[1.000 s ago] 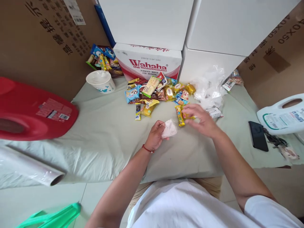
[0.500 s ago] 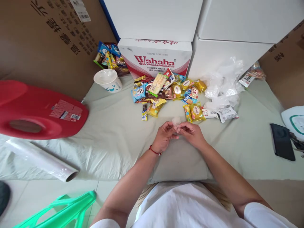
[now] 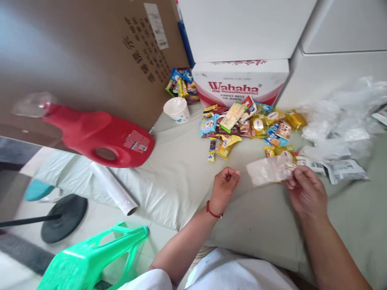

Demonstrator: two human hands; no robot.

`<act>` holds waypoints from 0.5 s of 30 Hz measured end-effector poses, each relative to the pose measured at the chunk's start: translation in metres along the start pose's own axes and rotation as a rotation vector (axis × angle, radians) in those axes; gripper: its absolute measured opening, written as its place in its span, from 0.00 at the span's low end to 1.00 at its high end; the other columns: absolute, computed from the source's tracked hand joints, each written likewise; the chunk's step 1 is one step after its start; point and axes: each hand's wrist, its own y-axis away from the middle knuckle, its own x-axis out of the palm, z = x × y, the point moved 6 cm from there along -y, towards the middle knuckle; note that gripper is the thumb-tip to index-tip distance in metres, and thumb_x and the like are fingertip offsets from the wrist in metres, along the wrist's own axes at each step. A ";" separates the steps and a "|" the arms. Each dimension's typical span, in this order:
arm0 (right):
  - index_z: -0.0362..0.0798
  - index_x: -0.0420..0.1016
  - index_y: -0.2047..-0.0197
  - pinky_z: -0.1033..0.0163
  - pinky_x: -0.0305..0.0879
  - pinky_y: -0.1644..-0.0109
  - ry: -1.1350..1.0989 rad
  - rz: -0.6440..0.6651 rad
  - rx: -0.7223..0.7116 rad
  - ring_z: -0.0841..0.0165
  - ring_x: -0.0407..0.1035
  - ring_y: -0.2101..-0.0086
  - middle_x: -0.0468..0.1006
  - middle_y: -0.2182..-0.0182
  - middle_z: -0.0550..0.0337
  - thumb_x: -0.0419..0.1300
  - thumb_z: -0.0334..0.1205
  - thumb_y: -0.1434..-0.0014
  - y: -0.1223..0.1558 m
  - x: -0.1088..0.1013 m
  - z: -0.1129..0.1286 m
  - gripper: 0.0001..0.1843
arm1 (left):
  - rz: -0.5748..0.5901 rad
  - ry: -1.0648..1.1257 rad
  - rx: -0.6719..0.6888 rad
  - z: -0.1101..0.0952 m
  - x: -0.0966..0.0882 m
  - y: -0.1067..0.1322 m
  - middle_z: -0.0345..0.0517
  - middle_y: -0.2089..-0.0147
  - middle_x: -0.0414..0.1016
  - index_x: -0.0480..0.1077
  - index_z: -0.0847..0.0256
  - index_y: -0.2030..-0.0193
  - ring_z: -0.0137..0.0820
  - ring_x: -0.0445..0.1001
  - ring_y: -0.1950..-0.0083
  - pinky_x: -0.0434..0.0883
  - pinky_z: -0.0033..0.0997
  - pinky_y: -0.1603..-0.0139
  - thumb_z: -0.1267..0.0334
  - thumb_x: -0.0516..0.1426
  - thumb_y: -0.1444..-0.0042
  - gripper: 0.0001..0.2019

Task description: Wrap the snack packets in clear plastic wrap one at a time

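Note:
My right hand [image 3: 305,191] pinches the corner of a small clear plastic bag [image 3: 267,170], which stretches out to the left above the pale green cloth [image 3: 187,169]. A short way left of the bag, my left hand [image 3: 224,189] is curled into a loose fist with a red string at the wrist; nothing shows in it. Behind both hands lies a pile of wrapped snacks [image 3: 242,125] in yellow, blue and brown packets.
A Wahaha box [image 3: 238,82] and white boxes stand at the back. Also here are a white paper cup [image 3: 177,109], a red jug [image 3: 102,135] on its side, a cling-film roll [image 3: 113,187], loose clear bags [image 3: 341,121], a green stool [image 3: 96,257] and a large brown carton [image 3: 90,56].
The hands were together at a small white wad. They have come apart, and the right hand now holds the bag spread out. The view has swung to the left.

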 end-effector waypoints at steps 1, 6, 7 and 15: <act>0.49 0.78 0.66 0.72 0.58 0.76 0.009 -0.021 -0.020 0.78 0.60 0.78 0.68 0.75 0.67 0.78 0.47 0.53 -0.001 -0.003 0.001 0.18 | -0.066 -0.083 0.078 -0.015 -0.012 -0.003 0.36 0.73 0.69 0.69 0.59 0.69 0.24 0.64 0.72 0.62 0.26 0.69 0.43 0.63 0.42 0.21; 0.53 0.79 0.67 0.68 0.56 0.78 0.108 -0.020 -0.020 0.73 0.60 0.77 0.68 0.73 0.63 0.77 0.48 0.52 -0.001 -0.006 -0.008 0.14 | -0.583 -0.718 0.570 -0.123 -0.097 -0.058 0.46 0.59 0.75 0.71 0.58 0.65 0.35 0.72 0.54 0.68 0.34 0.50 0.58 0.58 0.35 0.08; 0.54 0.79 0.67 0.67 0.56 0.78 0.136 -0.023 -0.018 0.72 0.60 0.77 0.68 0.73 0.62 0.77 0.48 0.51 -0.001 -0.007 -0.010 0.14 | -0.655 -0.860 0.603 -0.140 -0.113 -0.077 0.50 0.54 0.75 0.71 0.59 0.62 0.39 0.71 0.47 0.66 0.38 0.44 0.62 0.59 0.36 0.05; 0.55 0.81 0.60 0.61 0.68 0.72 0.701 0.313 -0.318 0.66 0.72 0.73 0.79 0.69 0.59 0.65 0.48 0.37 0.019 0.022 0.003 0.08 | -0.474 -1.243 0.433 -0.185 -0.171 -0.172 0.51 0.53 0.78 0.70 0.65 0.63 0.43 0.69 0.40 0.62 0.47 0.33 0.61 0.55 0.34 0.09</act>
